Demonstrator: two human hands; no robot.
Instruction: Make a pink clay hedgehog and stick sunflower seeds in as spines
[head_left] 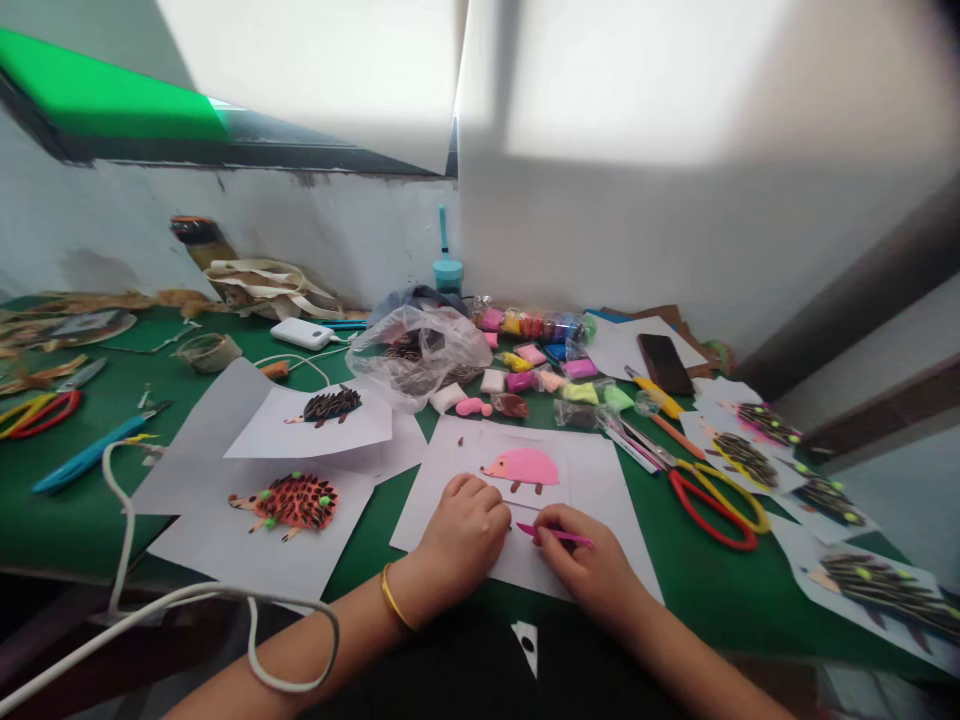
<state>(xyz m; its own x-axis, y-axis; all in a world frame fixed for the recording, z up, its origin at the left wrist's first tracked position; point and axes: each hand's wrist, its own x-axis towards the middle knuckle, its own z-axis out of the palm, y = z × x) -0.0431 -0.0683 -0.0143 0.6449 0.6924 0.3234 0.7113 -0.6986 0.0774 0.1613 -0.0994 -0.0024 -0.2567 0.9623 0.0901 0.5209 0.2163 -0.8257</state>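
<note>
A pink clay hedgehog [523,468] lies on a white paper sheet [600,480] in front of me. My left hand [465,535] rests on that sheet just below the hedgehog, fingers curled into a loose fist. My right hand [589,565] pinches a thin pink tool [556,536], its tip pointing left toward my left hand. A yellow bangle [395,600] sits on my left wrist.
Red-handled scissors [712,500] lie right of the sheet. Finished hedgehogs [294,500] on papers sit left and along the right edge [750,458]. Clay packets [536,360], a plastic bag [420,350], a phone [664,362] and a power bank [302,333] crowd the green table [67,510]. A white cable [180,600] loops near my left arm.
</note>
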